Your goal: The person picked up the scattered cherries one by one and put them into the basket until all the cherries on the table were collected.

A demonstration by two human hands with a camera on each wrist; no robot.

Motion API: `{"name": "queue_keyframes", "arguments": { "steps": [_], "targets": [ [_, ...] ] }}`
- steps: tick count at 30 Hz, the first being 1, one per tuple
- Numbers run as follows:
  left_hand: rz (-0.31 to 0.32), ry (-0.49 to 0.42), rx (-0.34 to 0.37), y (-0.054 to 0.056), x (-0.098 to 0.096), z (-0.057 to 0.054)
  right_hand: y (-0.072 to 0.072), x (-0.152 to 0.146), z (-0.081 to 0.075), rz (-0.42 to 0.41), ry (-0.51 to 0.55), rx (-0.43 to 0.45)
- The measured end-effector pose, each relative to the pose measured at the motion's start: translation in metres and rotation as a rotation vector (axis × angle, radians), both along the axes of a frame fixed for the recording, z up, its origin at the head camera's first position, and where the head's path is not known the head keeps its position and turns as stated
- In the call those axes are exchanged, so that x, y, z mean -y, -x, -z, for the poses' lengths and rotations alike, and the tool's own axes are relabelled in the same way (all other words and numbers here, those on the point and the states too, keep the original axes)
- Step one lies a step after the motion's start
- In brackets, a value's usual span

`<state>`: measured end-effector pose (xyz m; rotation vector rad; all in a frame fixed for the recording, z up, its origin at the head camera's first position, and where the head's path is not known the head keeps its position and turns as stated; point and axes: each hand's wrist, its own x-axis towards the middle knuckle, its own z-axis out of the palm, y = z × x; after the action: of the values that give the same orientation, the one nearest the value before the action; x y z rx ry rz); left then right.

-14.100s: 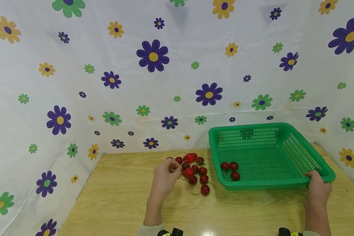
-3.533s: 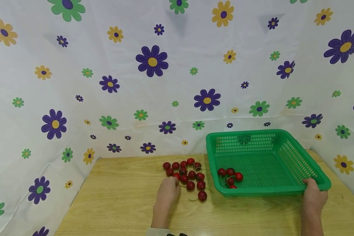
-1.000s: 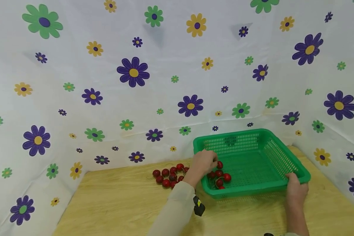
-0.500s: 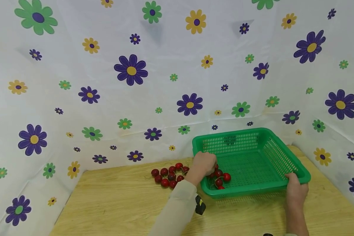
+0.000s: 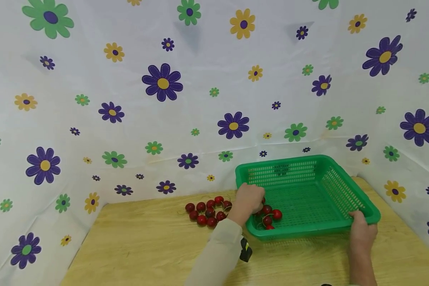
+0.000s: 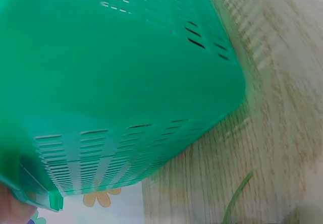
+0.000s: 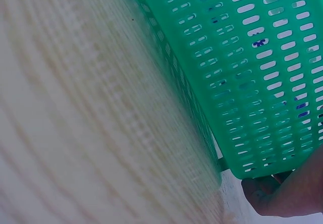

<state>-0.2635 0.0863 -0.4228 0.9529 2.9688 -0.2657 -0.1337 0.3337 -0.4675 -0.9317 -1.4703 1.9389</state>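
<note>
My left hand (image 5: 249, 199) reaches over the left rim of a green plastic basket (image 5: 318, 229), its fingers curled down inside. A dark red cherry (image 5: 263, 200) shows at those fingertips, partly hidden by the hand. Just below it, several more cherries (image 5: 277, 215) with stems lie in the basket's left front corner. My right hand (image 5: 363, 233) grips the rim at the front right corner; in the right wrist view the fingers (image 7: 260, 193) curl beneath the slotted basket wall (image 7: 252, 82). The left wrist view shows mostly the basket's outer side (image 6: 121, 77).
Several loose cherries (image 5: 201, 220) lie in a cluster on the wooden table (image 5: 146, 246), left of the basket and partly behind the left forearm. One green stem (image 6: 236, 199) shows on the tabletop. A white flowered cloth (image 5: 196, 103) hangs behind and at both sides.
My left hand has moved from the table cherries to the basket's left side, staying there over the last second. More cherries lie in the basket than earlier. My right hand keeps its grip.
</note>
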Motion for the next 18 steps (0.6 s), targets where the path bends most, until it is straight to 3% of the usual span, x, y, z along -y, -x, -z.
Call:
{"name": "queue_keyframes", "arguments": {
  "steps": [14, 18],
  "targets": [
    [-0.014, -0.059, -0.021, -0.0027, 0.0002, 0.0006, -0.0011, 0.0009, -0.0005, 0.001, 0.030, -0.030],
    [-0.026, -0.117, -0.022, -0.0029, 0.0013, -0.0002, -0.0010, 0.0002, -0.0011, -0.002, 0.041, -0.038]
  ]
}}
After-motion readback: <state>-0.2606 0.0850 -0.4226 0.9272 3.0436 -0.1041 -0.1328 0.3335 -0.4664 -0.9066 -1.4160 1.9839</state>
